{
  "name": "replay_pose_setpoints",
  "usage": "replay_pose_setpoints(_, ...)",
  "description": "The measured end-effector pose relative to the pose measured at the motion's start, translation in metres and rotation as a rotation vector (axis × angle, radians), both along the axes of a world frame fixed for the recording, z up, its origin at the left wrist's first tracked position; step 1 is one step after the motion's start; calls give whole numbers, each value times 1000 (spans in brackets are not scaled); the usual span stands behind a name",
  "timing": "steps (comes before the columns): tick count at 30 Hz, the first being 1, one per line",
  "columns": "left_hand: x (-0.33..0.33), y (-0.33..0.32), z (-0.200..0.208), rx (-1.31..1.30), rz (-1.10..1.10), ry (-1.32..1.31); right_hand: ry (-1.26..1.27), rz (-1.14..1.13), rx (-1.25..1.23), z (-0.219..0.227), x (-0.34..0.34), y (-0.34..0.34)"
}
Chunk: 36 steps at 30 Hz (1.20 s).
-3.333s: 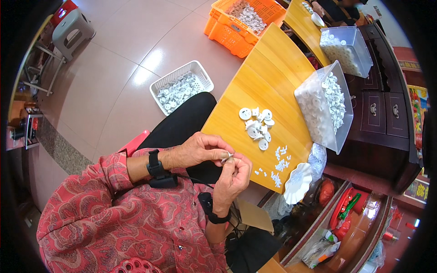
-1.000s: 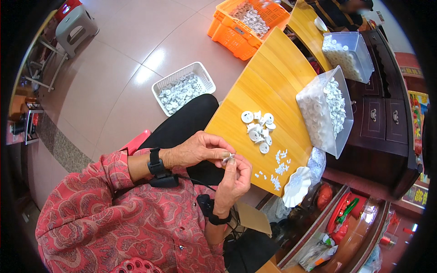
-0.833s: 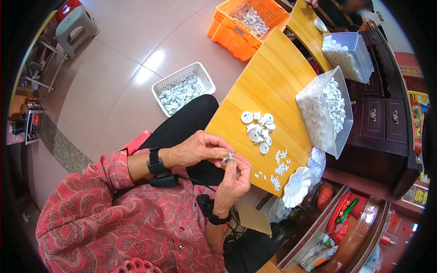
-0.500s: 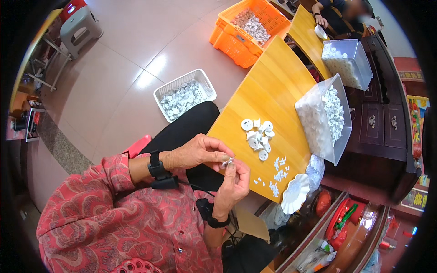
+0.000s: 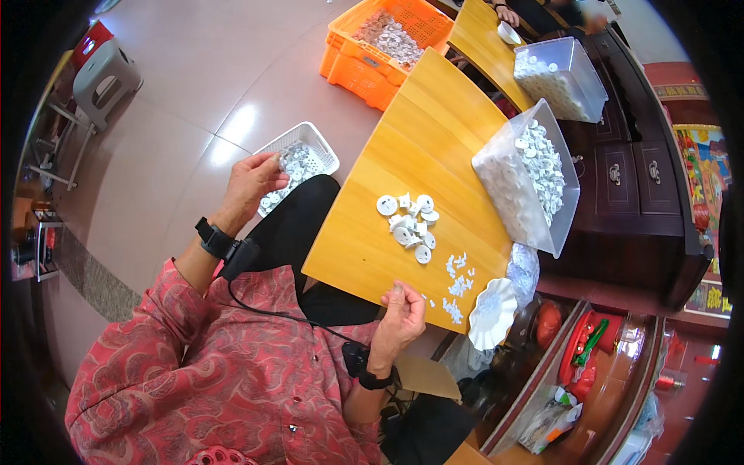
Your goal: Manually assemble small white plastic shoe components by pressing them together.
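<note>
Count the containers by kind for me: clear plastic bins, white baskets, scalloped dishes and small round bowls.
Clear plastic bins: 2, the nearer bin and the farther bin
White basket: 1
Scalloped white dish: 1
Small white bowl: 1
Total: 5

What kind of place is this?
Perhaps a room in a home used as a small workplace: white parts lie on a table, near an orange crate and dark cabinet.
</note>
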<state>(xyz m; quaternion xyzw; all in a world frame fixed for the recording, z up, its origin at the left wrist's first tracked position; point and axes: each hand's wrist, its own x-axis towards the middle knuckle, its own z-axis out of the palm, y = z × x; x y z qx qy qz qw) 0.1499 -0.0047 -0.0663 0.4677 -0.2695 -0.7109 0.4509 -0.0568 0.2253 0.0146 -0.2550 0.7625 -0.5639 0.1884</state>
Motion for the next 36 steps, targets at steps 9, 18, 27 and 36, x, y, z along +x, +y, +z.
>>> replay_pose_setpoints(9, -18, 5, 10, -97, -107, -247, 268, -210, 161, -13, -41, 37)
replay_pose_setpoints(18, -93, 18, 62, -788, -321, -596, 685, -19, 394, -3, -39, 45)
replay_pose_setpoints(27, -119, 17, 65, -1006, -567, -811, 883, 142, 436, 0, -32, 45)
replay_pose_setpoints(36, -112, 19, 61, -1103, -601, -771, 857, 170, 406, -1, -33, 49)
